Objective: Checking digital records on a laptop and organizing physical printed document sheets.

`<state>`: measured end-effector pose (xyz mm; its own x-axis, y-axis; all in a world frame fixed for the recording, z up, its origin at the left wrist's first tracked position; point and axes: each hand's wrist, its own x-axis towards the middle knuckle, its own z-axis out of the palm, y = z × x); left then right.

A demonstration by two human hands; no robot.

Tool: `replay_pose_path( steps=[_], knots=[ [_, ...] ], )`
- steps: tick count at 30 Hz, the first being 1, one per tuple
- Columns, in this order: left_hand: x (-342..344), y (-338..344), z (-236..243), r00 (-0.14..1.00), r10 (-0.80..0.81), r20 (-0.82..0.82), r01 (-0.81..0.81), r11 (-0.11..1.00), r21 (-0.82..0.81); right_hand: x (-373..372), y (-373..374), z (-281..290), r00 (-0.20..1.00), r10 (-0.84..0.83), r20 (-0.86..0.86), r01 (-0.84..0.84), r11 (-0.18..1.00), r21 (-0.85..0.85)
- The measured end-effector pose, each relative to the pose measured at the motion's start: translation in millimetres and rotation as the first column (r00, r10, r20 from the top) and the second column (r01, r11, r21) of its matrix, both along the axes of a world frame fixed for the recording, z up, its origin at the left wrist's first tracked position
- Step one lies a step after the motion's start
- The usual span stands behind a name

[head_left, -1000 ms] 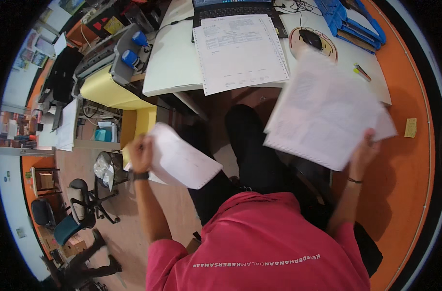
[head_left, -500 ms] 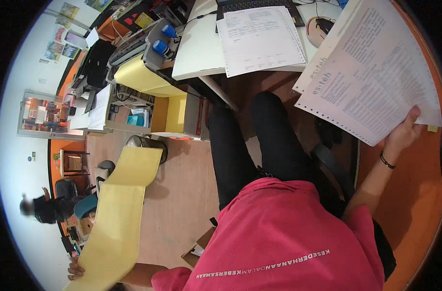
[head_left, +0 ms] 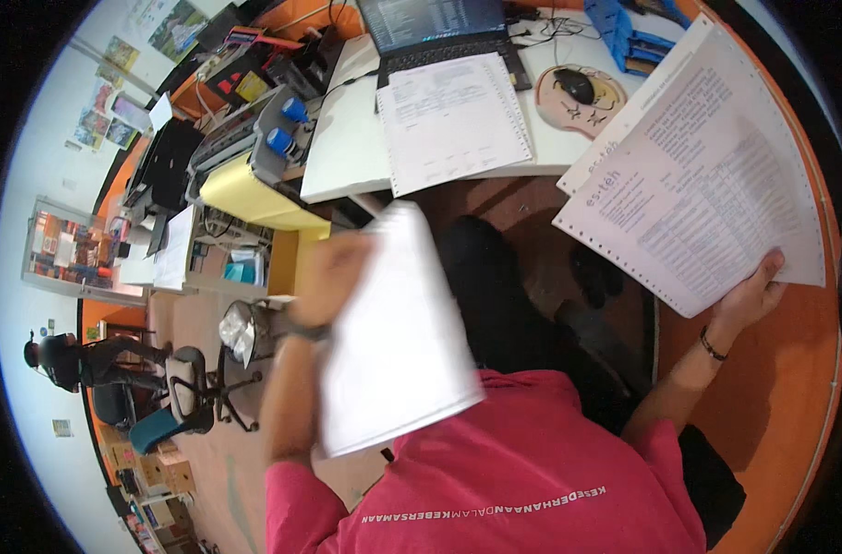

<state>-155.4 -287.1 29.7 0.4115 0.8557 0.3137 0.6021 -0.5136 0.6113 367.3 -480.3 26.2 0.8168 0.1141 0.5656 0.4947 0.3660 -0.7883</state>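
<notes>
My left hand point(head_left: 339, 277), smeared by motion, grips a blank-looking white sheet of paper point(head_left: 398, 342) by its left edge, above my lap. The lower edge of that paper seems to show more than one layer. Out at the right, my right hand point(head_left: 751, 297) is closed on the lower corner of some printed forms point(head_left: 689, 194). Punched holes run along their edges, and the sheets fan slightly apart. Ahead of me, more printed forms point(head_left: 453, 125) lie on the white desk point(head_left: 333, 175), overlapping a laptop point(head_left: 439, 32).
A mouse on a cartoon-patterned mouse pad point(head_left: 569, 115) and a blue tray point(head_left: 629, 37) sit on the desk. To the left, yellow paper point(head_left: 254, 198) hangs from a printer with blue-capped stamps point(head_left: 282, 141) on it. An office chair point(head_left: 190, 388) and a person point(head_left: 79, 360) are farther left.
The long yellow paper has left my left hand, which came up and inward and now holds white paper. My right hand keeps the forms, and the view has shifted. The far person now stands.
</notes>
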Motion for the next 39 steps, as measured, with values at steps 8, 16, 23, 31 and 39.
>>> replay_pose_path(
  steps=[8, 16, 23, 31, 39],
  knots=[
    [261, 43, -152, 0.808, -0.287, -0.514, 0.149, 0.944, -0.293, -24, -17, 30, 0.984, -0.019, -0.180, 0.008, 0.998, -0.060],
    [233, -2, -140, 0.696, -0.698, 0.166, 0.718, 0.680, -0.151, -86, 54, -48, 0.972, 0.088, -0.217, -0.112, 0.988, -0.104],
    [152, 21, -50, 0.392, 0.058, 0.918, 0.568, 0.770, -0.291, -139, 135, -76, 0.901, 0.346, -0.260, -0.329, 0.938, 0.108],
    [106, 104, 52, 0.602, 0.069, 0.795, -0.033, 0.998, -0.062, -129, 176, -25, 0.652, 0.749, -0.120, -0.758, 0.649, -0.063],
    [133, 128, 103, 0.744, -0.096, 0.662, 0.028, 0.993, 0.112, -167, 241, 46, 0.732, 0.673, 0.107, -0.608, 0.716, -0.344]
  ],
)
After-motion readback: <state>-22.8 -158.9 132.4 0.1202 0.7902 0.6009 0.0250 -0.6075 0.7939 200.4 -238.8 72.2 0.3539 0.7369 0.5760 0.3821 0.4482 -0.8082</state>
